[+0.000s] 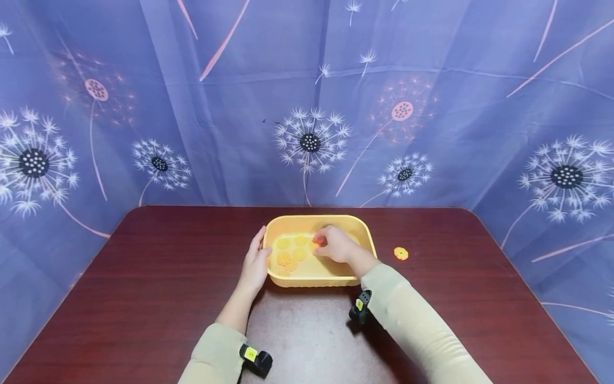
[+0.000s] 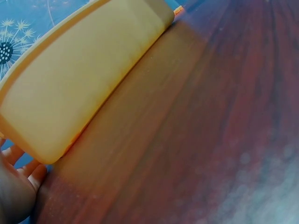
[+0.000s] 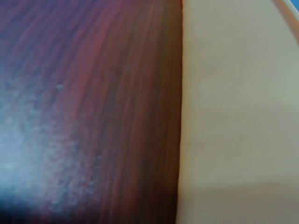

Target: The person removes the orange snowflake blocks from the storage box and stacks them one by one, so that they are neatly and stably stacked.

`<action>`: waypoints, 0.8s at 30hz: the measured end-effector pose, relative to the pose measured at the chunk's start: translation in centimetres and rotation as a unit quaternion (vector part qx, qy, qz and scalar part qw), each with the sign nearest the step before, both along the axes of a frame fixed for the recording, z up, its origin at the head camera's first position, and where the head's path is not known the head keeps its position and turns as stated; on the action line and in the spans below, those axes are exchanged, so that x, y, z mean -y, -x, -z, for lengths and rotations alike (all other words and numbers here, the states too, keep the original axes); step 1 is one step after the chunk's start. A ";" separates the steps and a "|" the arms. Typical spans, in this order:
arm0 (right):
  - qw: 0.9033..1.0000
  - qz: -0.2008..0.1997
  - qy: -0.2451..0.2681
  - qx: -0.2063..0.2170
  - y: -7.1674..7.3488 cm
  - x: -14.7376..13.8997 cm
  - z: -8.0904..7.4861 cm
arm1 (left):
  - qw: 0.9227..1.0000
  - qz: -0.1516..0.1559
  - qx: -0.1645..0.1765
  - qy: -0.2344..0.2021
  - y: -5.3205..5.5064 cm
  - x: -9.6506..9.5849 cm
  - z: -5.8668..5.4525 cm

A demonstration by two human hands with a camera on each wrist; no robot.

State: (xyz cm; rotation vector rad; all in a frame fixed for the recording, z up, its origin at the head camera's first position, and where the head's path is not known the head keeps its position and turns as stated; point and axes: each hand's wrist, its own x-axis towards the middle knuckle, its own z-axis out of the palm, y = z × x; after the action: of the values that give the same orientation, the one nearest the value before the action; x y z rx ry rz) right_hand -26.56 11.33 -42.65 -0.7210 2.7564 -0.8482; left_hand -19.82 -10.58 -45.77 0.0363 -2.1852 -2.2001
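Note:
A yellow plastic basin (image 1: 314,282) stands on the table, and several flat orange-yellow flower-shaped pieces (image 1: 284,259) lie in its left half. My left hand (image 1: 254,265) grips the basin's left end, thumb over the rim and fingers along the outer wall. In the left wrist view, fingers of that left hand (image 2: 18,191) show at the basin's corner. Reaching over the front rim, my right hand (image 1: 338,246) is inside the basin, fingertips pinched at an orange flower-shaped piece mostly hidden by them. The right wrist view shows only the basin's outer wall (image 3: 238,102) and tabletop.
One orange flower-shaped piece (image 1: 401,253) lies on the dark red wooden table (image 1: 441,298), right of the basin. Behind the table hangs a blue curtain (image 1: 240,133) with dandelion prints, which also runs along both sides.

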 end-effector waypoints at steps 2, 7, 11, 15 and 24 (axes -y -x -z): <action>1.000 0.002 -0.003 0.006 0.0 -0.1 0.0 | 1.000 0.003 0.002 0.001 0.0 0.0 0.1; 1.000 0.002 0.003 0.015 -0.1 -0.1 -0.1 | 1.000 -0.002 0.002 0.011 -0.1 -0.1 0.1; 1.000 0.008 0.014 0.020 -0.1 0.1 -0.1 | 1.000 -0.003 0.006 0.021 0.0 0.1 -0.1; 0.999 0.007 0.028 0.024 -0.1 0.3 -0.3 | 1.000 -0.009 0.008 0.021 0.1 0.3 -0.2; 0.999 0.006 0.043 0.029 -0.2 0.2 -0.3 | 1.000 0.001 0.000 0.015 -0.1 0.2 -0.1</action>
State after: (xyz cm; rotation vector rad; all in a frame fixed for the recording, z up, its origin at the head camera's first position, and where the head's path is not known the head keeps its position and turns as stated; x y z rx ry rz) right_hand -26.32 11.12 -42.40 -0.6844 2.6893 -0.9807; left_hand -19.68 -10.74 -45.71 0.0322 -2.2178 -2.1679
